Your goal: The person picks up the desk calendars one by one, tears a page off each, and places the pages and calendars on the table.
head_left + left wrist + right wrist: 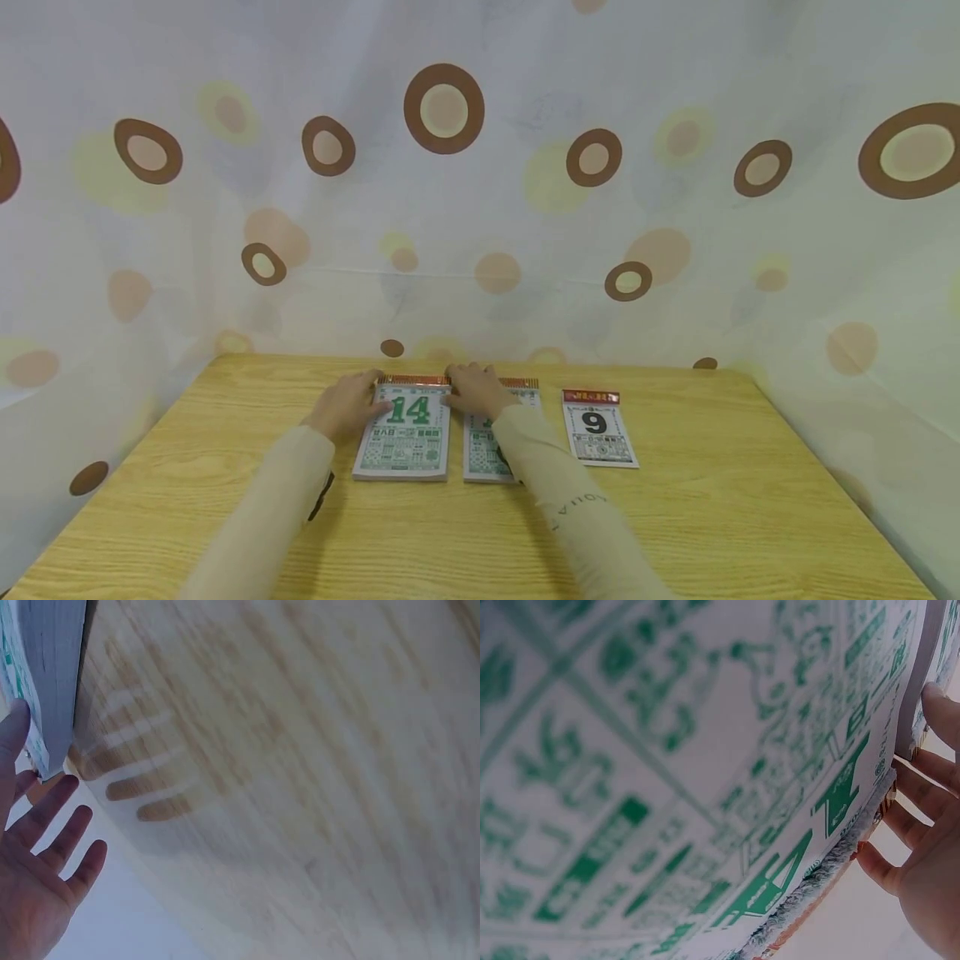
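Observation:
A thick tear-off calendar with a green 14 lies flat on the table between both hands. My left hand touches its upper left corner, thumb over the front. In the left wrist view this hand has its fingers spread beside the pad's grey side. My right hand touches its upper right corner and partly covers a second green-printed calendar. The right wrist view shows that hand with fingers extended along the top edges, above the second calendar's page.
A smaller calendar with a black 9 and a red header lies to the right on the wooden table. Behind the table hangs a pale curtain with brown rings and spots.

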Demonstrator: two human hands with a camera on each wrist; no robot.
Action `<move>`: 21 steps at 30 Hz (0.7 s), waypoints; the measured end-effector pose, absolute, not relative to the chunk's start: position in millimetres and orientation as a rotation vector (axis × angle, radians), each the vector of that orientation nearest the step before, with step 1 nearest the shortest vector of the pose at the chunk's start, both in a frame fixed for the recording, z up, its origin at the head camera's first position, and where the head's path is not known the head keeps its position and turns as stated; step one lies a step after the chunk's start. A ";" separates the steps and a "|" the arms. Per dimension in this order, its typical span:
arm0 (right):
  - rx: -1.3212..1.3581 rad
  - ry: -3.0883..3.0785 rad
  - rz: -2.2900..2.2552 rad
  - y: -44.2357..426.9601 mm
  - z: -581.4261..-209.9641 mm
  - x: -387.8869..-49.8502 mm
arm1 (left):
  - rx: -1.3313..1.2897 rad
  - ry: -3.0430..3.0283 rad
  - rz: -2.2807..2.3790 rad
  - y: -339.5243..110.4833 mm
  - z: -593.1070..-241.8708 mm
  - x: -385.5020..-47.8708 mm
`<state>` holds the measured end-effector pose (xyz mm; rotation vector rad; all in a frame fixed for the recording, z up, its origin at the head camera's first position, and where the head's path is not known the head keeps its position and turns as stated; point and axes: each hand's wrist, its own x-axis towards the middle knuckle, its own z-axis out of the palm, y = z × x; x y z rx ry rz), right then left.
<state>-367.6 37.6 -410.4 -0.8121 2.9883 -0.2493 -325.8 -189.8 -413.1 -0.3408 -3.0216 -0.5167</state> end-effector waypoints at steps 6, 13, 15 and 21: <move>-0.798 2.966 -0.272 36.4 -411.1 -368.2 | -0.359 -3.034 -0.638 -190.0 -416.0 -326.9; -0.783 2.954 -0.321 34.4 -410.9 -368.1 | -0.351 -3.036 -0.802 -190.5 -418.0 -328.4; -0.784 2.954 -0.327 33.6 -410.6 -367.9 | -0.360 -3.025 -0.843 -190.5 -417.9 -328.8; -0.797 2.959 -0.365 32.4 -410.6 -367.2 | -0.302 -2.989 -1.006 -187.4 -415.6 -329.2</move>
